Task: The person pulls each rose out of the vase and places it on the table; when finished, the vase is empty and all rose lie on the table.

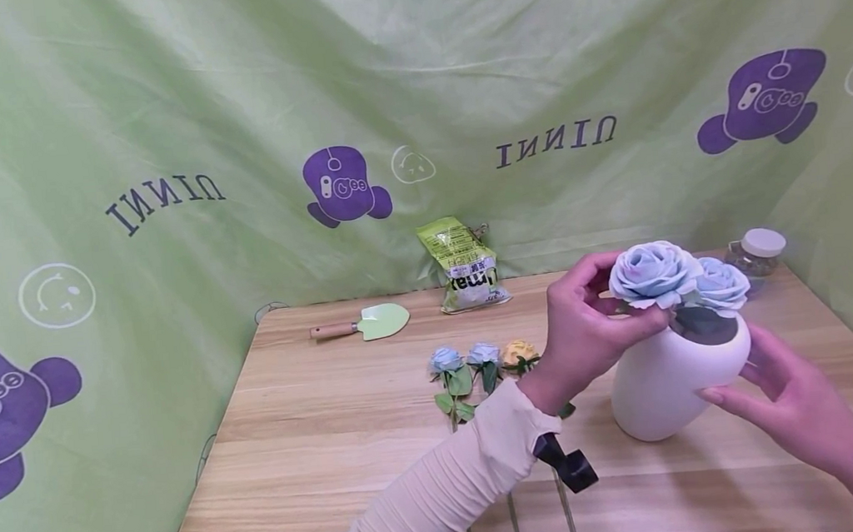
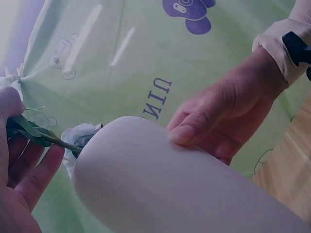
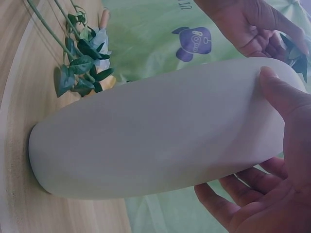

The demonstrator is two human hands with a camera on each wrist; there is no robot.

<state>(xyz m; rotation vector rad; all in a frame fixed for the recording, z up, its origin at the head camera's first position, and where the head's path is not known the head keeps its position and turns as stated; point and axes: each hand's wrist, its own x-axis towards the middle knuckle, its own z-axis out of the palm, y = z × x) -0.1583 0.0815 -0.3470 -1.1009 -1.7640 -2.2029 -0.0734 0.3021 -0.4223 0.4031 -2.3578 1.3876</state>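
Note:
My left hand (image 1: 588,312) is at the mouth of a white vase (image 1: 661,385), its thumb and fingers around the stem of a light blue artificial rose (image 1: 653,273) just under the bloom. Green leaves (image 2: 31,131) of that stem show between the fingers in the left wrist view. Beside it, a second blue rose (image 1: 721,284) stands in the vase opening. From the right, my right hand (image 1: 798,404) holds the vase near its top, thumb on the front and fingers around the far side. The vase stands on the table, its lower stems hidden inside.
Two blue roses (image 1: 446,360) and a yellow rose (image 1: 519,354) lie in a row, partly under the left forearm. Behind them are a green trowel (image 1: 384,321), a green packet (image 1: 464,267) and a white-lidded jar (image 1: 762,246). A green printed curtain (image 1: 233,106) surrounds the wooden table (image 1: 298,443).

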